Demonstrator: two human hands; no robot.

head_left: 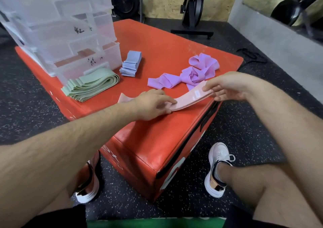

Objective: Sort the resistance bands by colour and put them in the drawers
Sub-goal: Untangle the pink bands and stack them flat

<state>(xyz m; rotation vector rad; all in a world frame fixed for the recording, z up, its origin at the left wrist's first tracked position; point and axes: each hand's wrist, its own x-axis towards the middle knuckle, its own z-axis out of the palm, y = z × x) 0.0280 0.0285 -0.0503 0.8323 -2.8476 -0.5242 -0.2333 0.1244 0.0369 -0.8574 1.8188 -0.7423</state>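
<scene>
Right hand [227,86] fingers [220,97] pinch the far end of the pink bands [190,98], thumb on top & fingers under, w/ that end raised off the red padded box [157,140]. Left hand [152,103] lies w/ fingers fairly straight, pressing the stack's middle down; can't tell if its thumb is tucked under. The stack sits along the box's near right edge.

Risks, IMO:
- Only one end is pinched, so the layers could slide & fan out, esp. if the left hand lifts first.
- A loose layer could drop off the edge to the floor.
- Purple bands [197,72] lie just beyond the right hand; a dragged pink end could snag one & mix colours.
- Drawers [70,35] have scrawled labels I can't read, so a wrong-drawer mix-up is possible.

Materials: the pink ones are thin, flat, matte strips w/ small white tags & bend easily. The purple ones are floppy, crumpled ribbons in an unsorted heap. Green bands [92,86] & blue bands [130,65] are neat layered stacks by the drawers. The box is smooth vinyl-like padding w/ a slight sheen, prob. slippery. The drawers are clear rigid plastic.
</scene>
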